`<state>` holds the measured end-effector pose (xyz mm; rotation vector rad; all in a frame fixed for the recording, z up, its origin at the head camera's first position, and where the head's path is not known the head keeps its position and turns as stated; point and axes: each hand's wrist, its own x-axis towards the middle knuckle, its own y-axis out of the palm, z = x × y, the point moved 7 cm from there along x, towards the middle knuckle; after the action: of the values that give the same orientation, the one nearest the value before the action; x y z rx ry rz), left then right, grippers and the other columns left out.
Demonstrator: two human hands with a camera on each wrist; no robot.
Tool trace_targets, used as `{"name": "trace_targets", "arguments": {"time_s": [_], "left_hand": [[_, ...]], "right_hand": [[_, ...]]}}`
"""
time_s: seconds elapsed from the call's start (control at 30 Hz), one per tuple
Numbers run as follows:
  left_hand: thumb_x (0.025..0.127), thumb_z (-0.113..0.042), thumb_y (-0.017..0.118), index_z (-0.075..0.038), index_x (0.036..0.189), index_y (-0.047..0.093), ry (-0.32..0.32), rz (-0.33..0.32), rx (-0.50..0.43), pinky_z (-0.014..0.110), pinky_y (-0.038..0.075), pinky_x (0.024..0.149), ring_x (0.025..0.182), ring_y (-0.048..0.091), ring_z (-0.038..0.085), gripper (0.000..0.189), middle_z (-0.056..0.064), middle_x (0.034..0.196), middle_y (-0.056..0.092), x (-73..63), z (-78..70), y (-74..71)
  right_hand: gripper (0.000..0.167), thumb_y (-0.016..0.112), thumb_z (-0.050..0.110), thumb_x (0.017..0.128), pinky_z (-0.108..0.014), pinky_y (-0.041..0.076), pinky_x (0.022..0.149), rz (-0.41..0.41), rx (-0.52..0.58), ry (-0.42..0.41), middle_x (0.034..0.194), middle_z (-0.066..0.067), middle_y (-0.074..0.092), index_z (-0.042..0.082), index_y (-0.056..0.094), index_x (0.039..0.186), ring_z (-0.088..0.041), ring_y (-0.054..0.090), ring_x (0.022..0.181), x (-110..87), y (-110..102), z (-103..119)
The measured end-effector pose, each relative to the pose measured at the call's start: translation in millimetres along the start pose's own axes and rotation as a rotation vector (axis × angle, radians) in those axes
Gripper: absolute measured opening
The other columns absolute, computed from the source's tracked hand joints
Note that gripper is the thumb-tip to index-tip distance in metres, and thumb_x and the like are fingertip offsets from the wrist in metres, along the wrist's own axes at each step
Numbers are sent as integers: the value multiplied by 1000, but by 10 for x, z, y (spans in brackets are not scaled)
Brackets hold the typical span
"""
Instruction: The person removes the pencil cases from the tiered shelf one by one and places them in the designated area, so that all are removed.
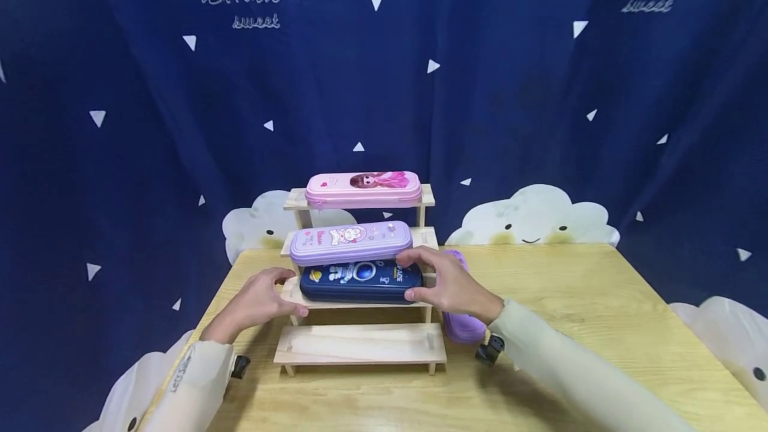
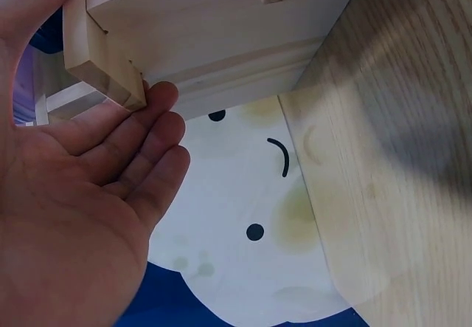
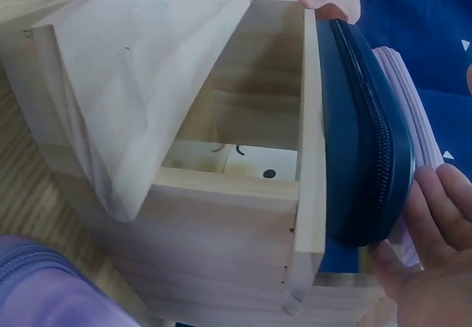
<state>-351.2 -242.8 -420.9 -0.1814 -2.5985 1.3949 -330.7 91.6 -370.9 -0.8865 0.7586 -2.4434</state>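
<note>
Grips the right end of a navy pencil case point(image 1: 360, 289) with the right hand point(image 1: 450, 282), clamped between thumb low at the front corner and bent fingers toward the back edge. Holds the left hand point(image 1: 258, 297) with thumb and loosely extended fingers apart, around the left end of the stepped wooden shelf point(image 1: 360, 344), touching its wood; cannot tell about contact with the case there. Lying lengthwise on the third tier down: the navy case, glossy, zipped around the side, printed with an astronaut, a yellow planet, a round blue disc and partly covered lettering. Just above and behind, on the second tier: a lilac case point(image 1: 336, 245) with a cartoon figure, hiding the navy back edge from the head view. On the top tier: a pink case point(image 1: 333, 183) with a long-haired girl. Right of the shelf, on the wooden table point(image 1: 570, 319): a purple case point(image 1: 465, 331), partly covered by the right hand and wrist. Beyond: a dark blue curtain point(image 1: 510, 105) with white triangles and clouds point(image 1: 534, 219).
</note>
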Motion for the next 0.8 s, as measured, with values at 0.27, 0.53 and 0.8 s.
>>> {"name": "trace_targets", "arguments": {"time_s": [0.27, 0.53, 0.8], "left_hand": [[62, -51, 93, 2, 131, 62, 9, 7, 15, 57, 50, 102, 121, 62, 37, 93, 19, 129, 68, 16, -11, -2], [61, -53, 92, 2, 132, 61, 1, 0, 2, 57, 49, 103, 122, 61, 37, 95, 19, 131, 67, 18, 7, 2], [61, -52, 93, 1, 131, 62, 8, -11, 5, 57, 50, 103, 121, 62, 37, 94, 18, 130, 68, 2, 3, 10]], "right_hand": [[57, 83, 19, 83, -51, 50, 109, -17, 106, 85, 132, -10, 67, 7, 60, 134, -27, 65, 123, -37, 22, -44], [66, 83, 23, 83, -52, 45, 114, 24, 116, 138, 144, -9, 60, 9, 54, 141, -29, 57, 135, -43, 100, -83], [78, 83, 39, 80, -38, 49, 98, 93, 61, 245, 143, -5, 59, 17, 50, 147, -22, 57, 119, -37, 247, -197]]}}
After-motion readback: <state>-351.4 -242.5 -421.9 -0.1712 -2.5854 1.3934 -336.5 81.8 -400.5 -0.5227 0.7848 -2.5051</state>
